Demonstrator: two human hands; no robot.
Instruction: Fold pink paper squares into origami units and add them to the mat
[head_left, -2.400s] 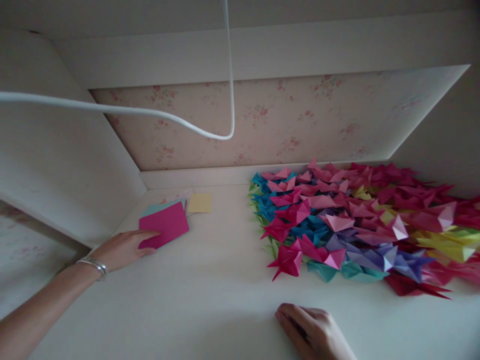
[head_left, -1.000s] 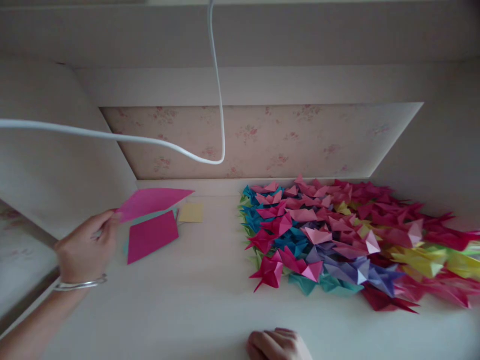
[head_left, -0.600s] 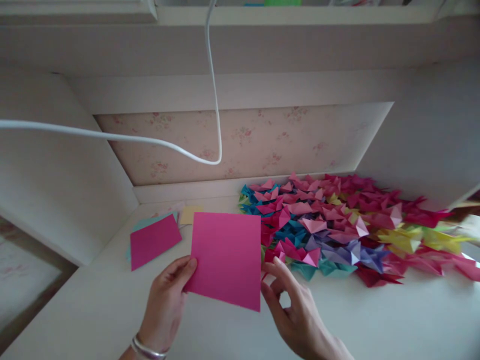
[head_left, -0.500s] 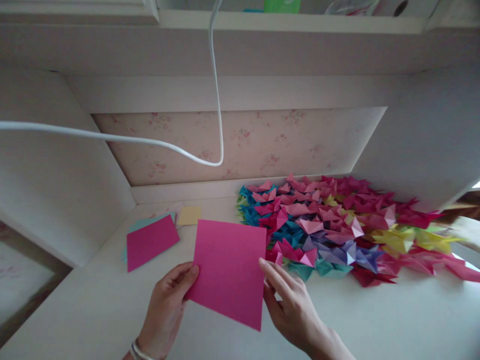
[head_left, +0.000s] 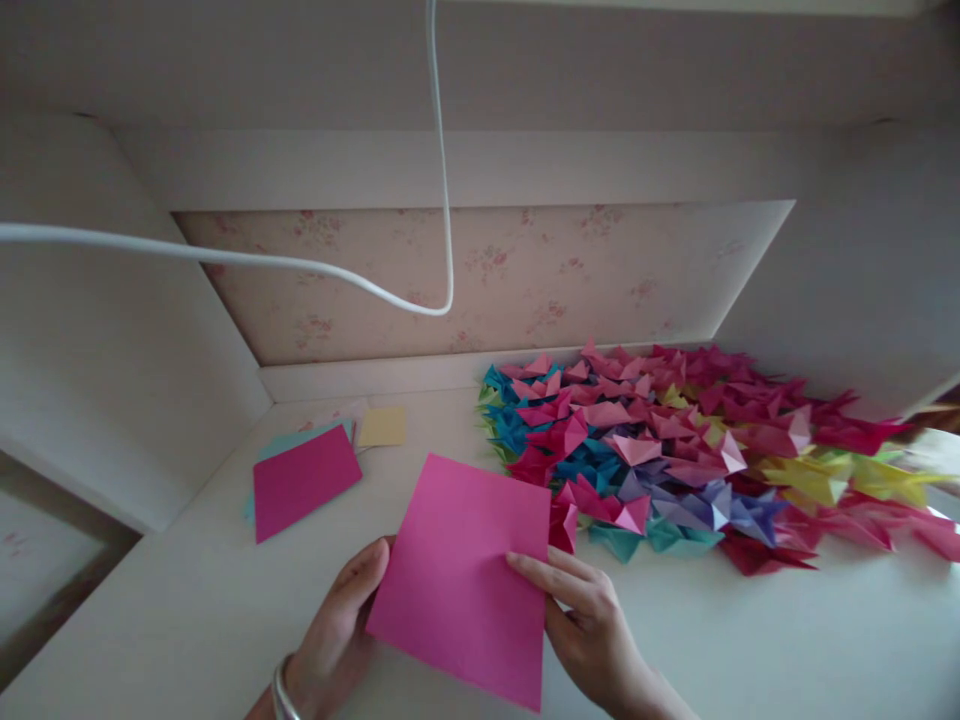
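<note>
A square sheet of pink paper [head_left: 465, 575] is held flat just above the white desk [head_left: 750, 640], near its front edge. My left hand [head_left: 337, 630], with a silver bracelet at the wrist, grips the sheet's left edge. On the right edge my right hand [head_left: 585, 620] pinches the sheet, with its fingers lying over the paper. A stack of loose coloured sheets [head_left: 300, 480], a magenta one on top, lies at the back left. Several folded paper cranes [head_left: 675, 460] in pink, blue, purple and yellow are heaped at the right.
A small yellow sheet [head_left: 382, 427] lies behind the stack. A white cable [head_left: 442, 200] hangs in a loop in front of the floral back panel [head_left: 487, 270]. White side walls close the desk in at left and right.
My left hand lifted one pink sheet off the stack and carried it to the middle. My right hand came up from the desk edge and took its right side. The sheet has since dropped nearer me.
</note>
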